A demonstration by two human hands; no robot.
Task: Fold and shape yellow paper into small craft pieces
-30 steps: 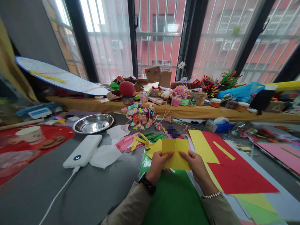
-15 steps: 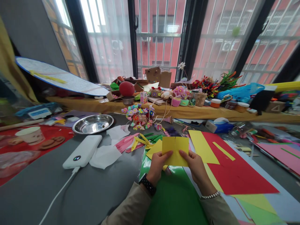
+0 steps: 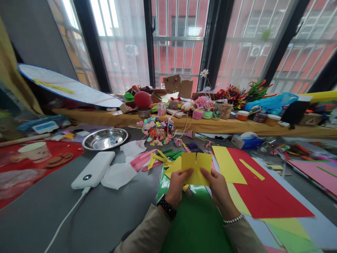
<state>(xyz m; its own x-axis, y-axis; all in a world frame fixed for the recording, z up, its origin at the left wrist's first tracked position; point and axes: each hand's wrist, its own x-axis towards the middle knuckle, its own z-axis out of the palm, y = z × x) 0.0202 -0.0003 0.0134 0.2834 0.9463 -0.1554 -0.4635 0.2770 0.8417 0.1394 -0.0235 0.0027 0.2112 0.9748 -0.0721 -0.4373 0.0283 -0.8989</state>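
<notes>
A sheet of yellow paper (image 3: 196,175) is held up in front of me, with a split running down from the middle of its top edge. My left hand (image 3: 179,182) pinches its lower left side, thumb on the near face. On the lower right side my right hand (image 3: 216,186) grips it the same way. Below lies a green sheet (image 3: 196,221). Another piece of yellow paper (image 3: 173,168) rests behind my left hand, beside folded yellow strips (image 3: 155,160) and pink paper strips (image 3: 142,160).
To the left are a white power bank (image 3: 93,170) with a cable, a metal dish (image 3: 105,139) and a paper cup (image 3: 35,151). Red card (image 3: 271,189) and yellow card (image 3: 229,165) lie to the right. Crafts crowd the ledge (image 3: 116,121) behind.
The split at the top of the yellow paper has opened slightly wider. Both hands stay in nearly the same place.
</notes>
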